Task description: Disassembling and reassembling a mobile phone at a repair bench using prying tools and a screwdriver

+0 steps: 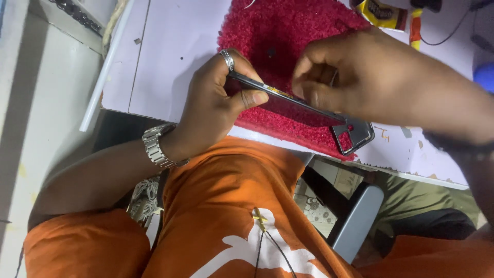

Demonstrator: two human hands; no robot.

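Note:
My left hand [216, 105], with a ring and a metal wristwatch [157, 146], grips a thin dark phone frame [355, 135] tilted on edge above a red fuzzy mat [288, 31]. My thumb presses its near side. My right hand [360, 77] pinches the frame's upper edge near its middle with fingertips closed. The frame's camera-cutout end sticks out past the mat's front edge, lower right.
The mat lies on a pale lilac table [170, 51]. A yellow packet [383, 13] and cables lie at the far right. A white rod [105, 67] leans along the table's left edge. My orange shirt [226, 216] and a grey chair part [355, 221] fill the foreground.

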